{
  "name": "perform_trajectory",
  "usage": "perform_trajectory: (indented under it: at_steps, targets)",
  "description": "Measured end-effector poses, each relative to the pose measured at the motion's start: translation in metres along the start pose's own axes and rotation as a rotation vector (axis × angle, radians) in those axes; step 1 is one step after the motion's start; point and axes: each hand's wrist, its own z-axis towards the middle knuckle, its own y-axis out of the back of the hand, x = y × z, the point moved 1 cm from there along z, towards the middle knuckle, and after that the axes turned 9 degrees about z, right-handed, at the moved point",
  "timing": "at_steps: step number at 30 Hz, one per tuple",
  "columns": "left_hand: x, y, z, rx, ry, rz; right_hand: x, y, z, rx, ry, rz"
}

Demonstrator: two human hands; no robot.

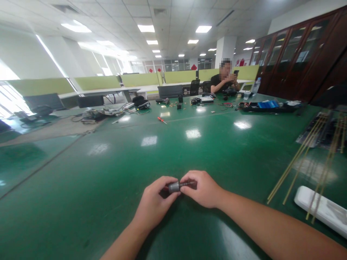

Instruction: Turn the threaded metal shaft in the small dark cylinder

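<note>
The counter [108, 162] is broad, smooth and glossy green, with ceiling lights mirrored in its surface and a straight dark seam running across its left part. Beyond its far edge, to the right of centre, sits a person [217, 85] in a dark top. Thin, straight, yellowish sticks [296, 159] slant over the counter's right side. Near its lower right corner in view lies a white, smooth, elongated object [306, 198] with rounded corners. Toward the far right corner, a long black tray [255, 108] holds crinkled, shiny blue material [268, 104]. Nearer the far edge than the hands, left of centre, lies a slender screwdriver [162, 120] with a red handle.

Smallest is the grey metal cylinder [174, 187], rounded and dull-sheened, with a narrow, darker, ridged stem [184, 184] extending rightward. It is over the counter, between the two hands. The left hand [154, 202] has its fingers closed around the cylinder, index above and thumb below. The right hand [204, 189] pinches the stem between thumb and curled fingers, beside the left fingertips.
</note>
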Motion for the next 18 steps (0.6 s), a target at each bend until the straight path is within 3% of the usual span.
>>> perform_trajectory:
  at_steps: [18]
  targets:
    - [0.0029,-0.0008,-0.0024,-0.038,-0.045,-0.006,0.0003,0.0018,0.0010,-0.008,-0.001,0.006]
